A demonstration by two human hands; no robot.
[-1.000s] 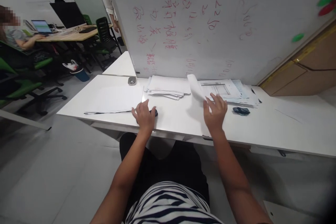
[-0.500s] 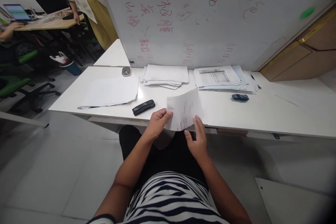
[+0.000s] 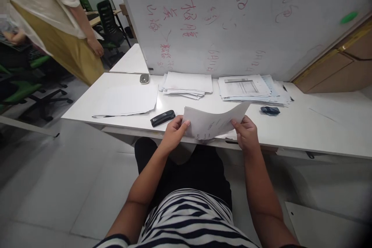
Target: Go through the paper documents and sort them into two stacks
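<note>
A white printed sheet of paper is stretched between my two hands over the desk's front edge, bowed in the middle. My left hand pinches its left side, thumb on top. At its right side, my right hand is closed on the paper with the thumb over the near face. Whether it is one sheet or more I cannot tell. Just left of my left hand lies a black stapler. Beyond the paper, a dark small object rests on the desk to the right.
White desk spans the view. On it lie a left paper stack, a middle stack, a right stack and a small square device. A whiteboard rises behind. Someone in a white top stands far left.
My right hand has moved right and closed on the paper's right side, spreading the sheet wider. The person at the far left appears nearer and larger. My view has shifted slightly.
</note>
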